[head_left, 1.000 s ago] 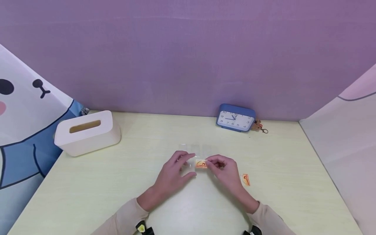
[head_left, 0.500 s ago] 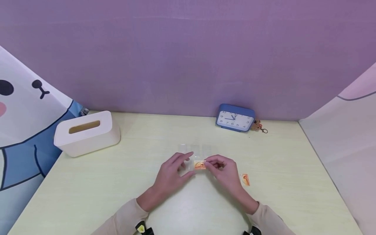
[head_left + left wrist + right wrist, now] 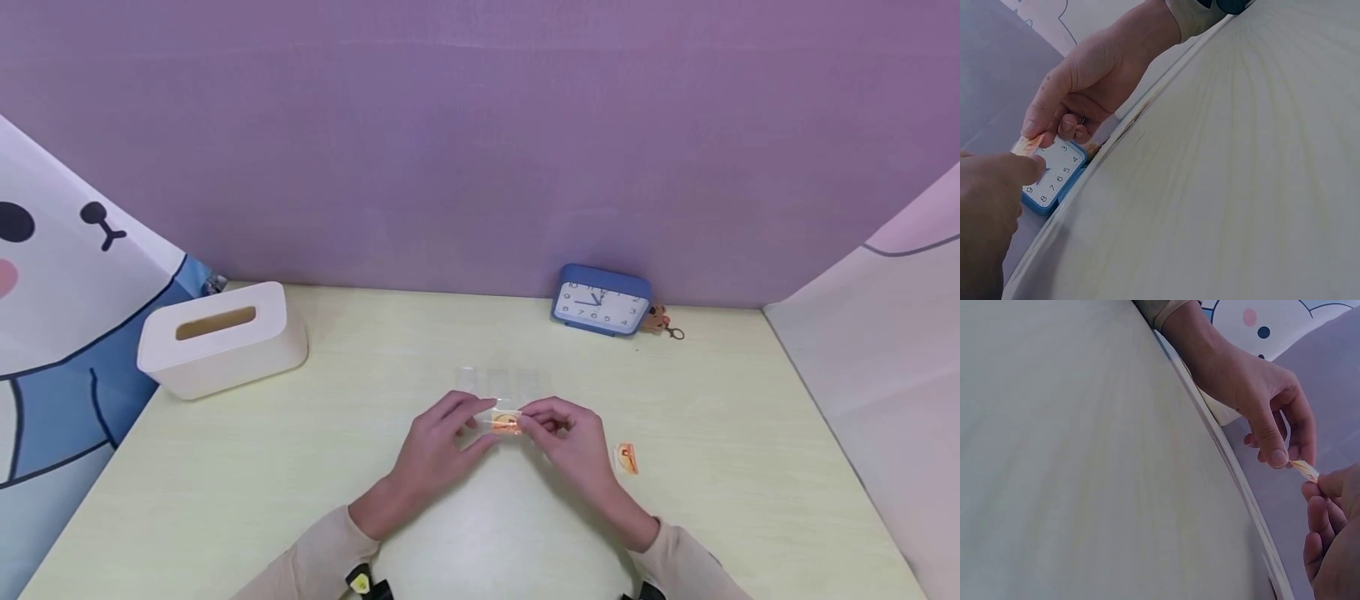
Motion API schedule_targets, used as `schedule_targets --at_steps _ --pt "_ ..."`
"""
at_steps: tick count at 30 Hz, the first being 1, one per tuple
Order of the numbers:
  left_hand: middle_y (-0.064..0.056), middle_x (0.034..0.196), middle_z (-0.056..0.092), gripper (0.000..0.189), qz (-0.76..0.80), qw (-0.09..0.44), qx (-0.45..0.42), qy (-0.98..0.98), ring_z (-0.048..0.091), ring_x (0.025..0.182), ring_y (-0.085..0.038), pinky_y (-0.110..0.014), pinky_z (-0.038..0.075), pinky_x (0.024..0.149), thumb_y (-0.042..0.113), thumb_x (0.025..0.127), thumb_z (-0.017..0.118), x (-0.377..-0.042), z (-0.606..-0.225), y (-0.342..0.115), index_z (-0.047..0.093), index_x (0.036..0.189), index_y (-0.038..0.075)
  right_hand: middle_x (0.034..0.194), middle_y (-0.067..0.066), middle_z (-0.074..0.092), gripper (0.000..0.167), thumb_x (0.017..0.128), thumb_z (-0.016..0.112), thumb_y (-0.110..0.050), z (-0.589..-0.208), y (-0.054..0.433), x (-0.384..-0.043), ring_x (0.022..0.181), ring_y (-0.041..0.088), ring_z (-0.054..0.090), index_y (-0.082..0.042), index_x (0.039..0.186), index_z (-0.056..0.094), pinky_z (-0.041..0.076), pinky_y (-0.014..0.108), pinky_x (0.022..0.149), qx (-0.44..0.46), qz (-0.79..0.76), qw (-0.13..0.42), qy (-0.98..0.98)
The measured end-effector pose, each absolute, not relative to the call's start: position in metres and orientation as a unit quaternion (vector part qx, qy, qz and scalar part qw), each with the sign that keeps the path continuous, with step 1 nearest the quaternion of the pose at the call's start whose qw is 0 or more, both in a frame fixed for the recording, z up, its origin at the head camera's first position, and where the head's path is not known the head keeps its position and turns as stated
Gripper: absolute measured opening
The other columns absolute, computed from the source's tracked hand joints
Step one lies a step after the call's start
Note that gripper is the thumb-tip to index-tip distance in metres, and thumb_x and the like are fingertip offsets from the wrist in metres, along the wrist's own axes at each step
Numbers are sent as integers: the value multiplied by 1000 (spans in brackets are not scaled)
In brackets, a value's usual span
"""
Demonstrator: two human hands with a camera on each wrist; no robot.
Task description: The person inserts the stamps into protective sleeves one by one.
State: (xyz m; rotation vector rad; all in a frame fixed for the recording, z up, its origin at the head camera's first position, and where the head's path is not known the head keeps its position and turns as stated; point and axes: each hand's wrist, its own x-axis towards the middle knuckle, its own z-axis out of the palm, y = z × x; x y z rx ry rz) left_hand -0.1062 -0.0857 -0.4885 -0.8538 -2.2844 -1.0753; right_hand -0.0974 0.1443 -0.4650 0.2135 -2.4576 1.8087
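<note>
In the head view, my right hand point(image 3: 570, 442) pinches a small orange printed card point(image 3: 506, 422) by its right end, between thumb and fingertips. My left hand point(image 3: 442, 437) holds a clear plastic sleeve point(image 3: 486, 415) at the card's left side, thumb below and fingers above. The card overlaps the sleeve there. From the right wrist, the card point(image 3: 1305, 470) appears as a thin strip bridging the fingertips of both hands. The left wrist view shows the card point(image 3: 1027, 145) raised between the two hands. A second orange card point(image 3: 627, 458) lies beside my right wrist.
Clear rectangular plastic pieces point(image 3: 498, 383) lie flat just beyond my hands. A blue clock point(image 3: 602, 302) stands at the back right, with a small brown keychain figure point(image 3: 656, 319) beside it. At the left is a white tissue box point(image 3: 225, 342). A purple backdrop point(image 3: 480, 150) rises behind the table.
The orange card and my right fingertips have shifted slightly left, closer to my left hand. The card now reaches the left fingertips. The second card has stayed put.
</note>
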Motion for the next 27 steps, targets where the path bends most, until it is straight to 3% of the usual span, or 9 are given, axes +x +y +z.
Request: schedule_targets --at_steps 9,19,27 --pt "-7 113 73 48 -430 229 -277 -828 71 78 -14 -18 60 69 9 81 100 -105 -491 -85 78 124 5 82 11 73 8 100 80 1 -466 148 -99 69 13 60 -6 102 83 47 19 62 74 607 74 -788" --pt "-8 112 74 48 -438 225 -272 -827 71 78 -14 -19 60 69 10 83 99 -106 -492 -85 78 125 4 86 10 72 8 100 78 4 -469 148 -98 70 11 59 -3 101 81 51 20 62 128 620 85 -769" --pt "-5 112 75 49 -423 236 -275 -831 72 78 -13 -19 60 69 13 81 101 -106 -491 -85 79 124 7 86 11 72 7 101 77 3 -469 149 -98 70 11 59 -3 103 81 51 20 63 128 620 64 -772"
